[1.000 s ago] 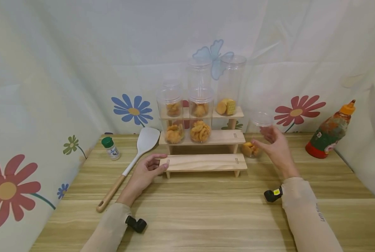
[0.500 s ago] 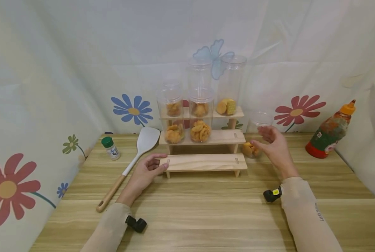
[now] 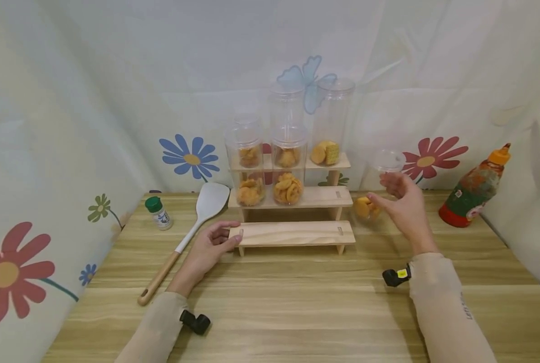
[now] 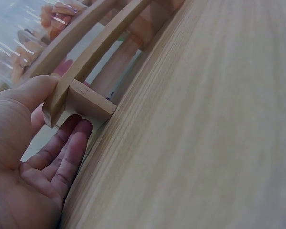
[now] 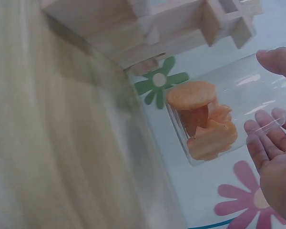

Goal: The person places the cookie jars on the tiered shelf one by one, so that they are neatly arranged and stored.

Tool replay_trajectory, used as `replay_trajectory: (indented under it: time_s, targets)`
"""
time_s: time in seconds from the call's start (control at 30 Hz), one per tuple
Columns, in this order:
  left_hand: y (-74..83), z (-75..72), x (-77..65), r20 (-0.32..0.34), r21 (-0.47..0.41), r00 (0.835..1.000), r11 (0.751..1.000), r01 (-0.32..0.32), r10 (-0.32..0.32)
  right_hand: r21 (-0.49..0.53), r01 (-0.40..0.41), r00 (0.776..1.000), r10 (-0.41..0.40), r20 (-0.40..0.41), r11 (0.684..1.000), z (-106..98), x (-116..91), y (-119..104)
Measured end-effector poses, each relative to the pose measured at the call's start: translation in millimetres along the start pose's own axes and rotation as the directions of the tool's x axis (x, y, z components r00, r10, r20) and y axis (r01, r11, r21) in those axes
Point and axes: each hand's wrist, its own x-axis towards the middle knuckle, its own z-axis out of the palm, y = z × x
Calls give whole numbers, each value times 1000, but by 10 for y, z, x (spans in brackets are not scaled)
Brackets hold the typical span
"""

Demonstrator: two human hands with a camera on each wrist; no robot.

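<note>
My left hand (image 3: 206,248) grips the left end of the lowest step of a three-tier wooden display rack (image 3: 292,233). In the left wrist view its thumb lies on the board and its fingers (image 4: 69,160) reach beneath, by the leg. My right hand (image 3: 408,210) holds a clear plastic jar (image 5: 238,88) between thumb and fingers, just right of the rack. Orange-brown snack pieces (image 5: 212,136) lie at the jar's bottom. The jar tilts, its bottom close over the tabletop. Similar jars of snacks stand on the middle tier (image 3: 320,197) and top tier (image 3: 304,163).
Left of the rack lies a white spatula (image 3: 212,199) with a wooden handle. A small green-capped shaker (image 3: 159,214) stands beyond it. At the right is a sauce bottle (image 3: 474,191) with an orange nozzle. A flower-printed curtain (image 3: 116,101) closes off the back and sides.
My right hand has moved slightly right and up with the jar, which now tilts to the right. My left hand stays on the rack.
</note>
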Motion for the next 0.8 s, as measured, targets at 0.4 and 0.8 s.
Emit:
replay_trajectory:
  time_s: [0.4,0.8]
  targets:
    - [-17,6,1,0,0,1000,1000,5,-5,-5,67,992,-67,-111,998,-141,-27,-435]
    - [-12,6,3,2,-4,1000,1000,3,-3,87,183,979,-175,-101,979,-100,-118,-814]
